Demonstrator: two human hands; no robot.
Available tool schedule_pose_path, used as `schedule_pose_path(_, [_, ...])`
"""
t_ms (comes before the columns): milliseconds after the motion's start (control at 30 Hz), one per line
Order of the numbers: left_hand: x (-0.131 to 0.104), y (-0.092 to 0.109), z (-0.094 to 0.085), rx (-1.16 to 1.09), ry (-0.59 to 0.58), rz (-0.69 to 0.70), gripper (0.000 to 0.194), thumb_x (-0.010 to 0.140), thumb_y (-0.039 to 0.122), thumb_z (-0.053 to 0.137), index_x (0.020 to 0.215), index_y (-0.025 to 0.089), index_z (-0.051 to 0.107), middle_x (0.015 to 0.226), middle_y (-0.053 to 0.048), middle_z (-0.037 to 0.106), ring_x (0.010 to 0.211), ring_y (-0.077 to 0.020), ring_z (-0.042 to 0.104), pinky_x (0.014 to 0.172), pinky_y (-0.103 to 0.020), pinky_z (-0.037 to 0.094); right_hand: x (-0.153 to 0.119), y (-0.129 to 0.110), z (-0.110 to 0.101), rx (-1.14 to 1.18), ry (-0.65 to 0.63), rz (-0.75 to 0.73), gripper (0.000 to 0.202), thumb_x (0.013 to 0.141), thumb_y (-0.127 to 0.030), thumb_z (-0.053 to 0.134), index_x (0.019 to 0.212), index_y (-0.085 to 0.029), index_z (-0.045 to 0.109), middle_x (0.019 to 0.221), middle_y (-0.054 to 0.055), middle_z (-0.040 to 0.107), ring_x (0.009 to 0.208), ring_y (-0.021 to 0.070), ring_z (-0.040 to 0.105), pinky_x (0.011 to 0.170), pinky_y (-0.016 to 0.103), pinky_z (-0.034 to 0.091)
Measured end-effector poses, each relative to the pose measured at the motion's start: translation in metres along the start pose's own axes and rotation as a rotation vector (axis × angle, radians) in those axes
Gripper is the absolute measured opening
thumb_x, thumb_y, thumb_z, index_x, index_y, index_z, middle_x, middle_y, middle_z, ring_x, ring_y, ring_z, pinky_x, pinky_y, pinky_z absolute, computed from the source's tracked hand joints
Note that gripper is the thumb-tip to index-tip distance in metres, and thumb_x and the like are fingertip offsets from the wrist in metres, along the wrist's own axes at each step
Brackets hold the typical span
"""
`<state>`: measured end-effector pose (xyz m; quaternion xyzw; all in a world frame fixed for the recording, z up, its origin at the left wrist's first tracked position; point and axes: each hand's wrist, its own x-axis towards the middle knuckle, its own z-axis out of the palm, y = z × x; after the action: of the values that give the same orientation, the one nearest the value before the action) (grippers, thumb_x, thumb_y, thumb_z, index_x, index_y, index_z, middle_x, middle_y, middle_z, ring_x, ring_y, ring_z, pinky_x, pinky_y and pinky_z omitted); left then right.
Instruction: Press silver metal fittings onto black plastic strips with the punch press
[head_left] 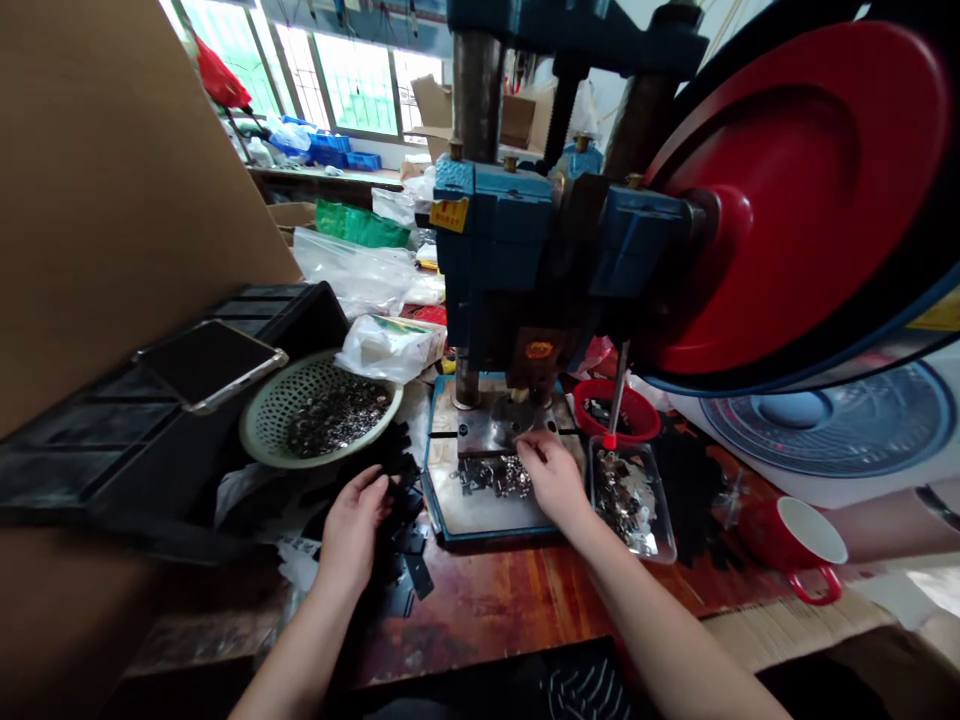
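Small shiny silver metal pieces point(516, 477) lie in a loose heap low in front of the person, with darker flat bits at the heap's left end. The long way of the heap runs from left to right.

Nearest is the shiny red-brown wooden table point(495, 600). Over its left part is the left hand point(352, 530), next to a messy pile of thin, flat black strips point(417, 575). Its fingers are bent, with the thumb close to the first finger. This hand is off to the left of the heap, well apart from it.

The heap sits on a pale, flat metal plate with a blue edge point(487, 515). The right hand point(553, 480) is much nearer, just beside the heap's right end. Its thumb and first finger come close together at the front of a square grey steel block point(480, 435). From those fingertips, the heap lies down toward the person and a little to the left. Both sets of fingertips look small and dim, so I cannot tell if either one pinches a piece.

Right of the plate is a see-through plastic box point(664, 548) of flat metal parts, with a round red plastic bowl point(639, 432) behind it. To the left is a round, pale green basket with holes point(262, 425), holding lots of tiny metal bits.

Farther up stands the big blue metal press point(495, 215) with its huge red wheel point(810, 200). Bright barred windows point(352, 80) are at the back.
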<state>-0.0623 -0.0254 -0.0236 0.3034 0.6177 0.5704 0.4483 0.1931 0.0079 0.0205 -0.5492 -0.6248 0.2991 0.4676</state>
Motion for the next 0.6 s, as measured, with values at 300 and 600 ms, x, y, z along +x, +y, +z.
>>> schedule_pose_path(300, [-0.053, 0.039, 0.052, -0.158, -0.196, -0.103, 0.054, 0.063, 0.031, 0.072, 0.113, 0.016, 0.058, 0.066, 0.006, 0.055, 0.062, -0.0086, 0.059, 0.066, -0.022, 0.052, -0.037, -0.026, 0.036, 0.4, -0.37, 0.194, 0.028, 0.085, -0.036, 0.049, 0.103, -0.022, 0.063, 0.09, 0.002, 0.07, 0.081, 0.0165, 0.065, 0.077, 0.032, 0.05])
schedule_pose_path(600, [-0.063, 0.038, 0.063, -0.158, -0.315, -0.054, 0.043, 0.065, 0.027, 0.069, 0.105, 0.017, 0.057, 0.093, -0.006, 0.068, 0.091, -0.0205, 0.064, 0.076, -0.03, 0.052, -0.045, -0.027, 0.019, 0.064, -0.166, -0.163, 0.025, 0.083, -0.018, 0.049, 0.098, -0.025, 0.067, 0.098, 0.004, 0.068, 0.093, 0.0189, 0.061, 0.085, 0.036, 0.048])
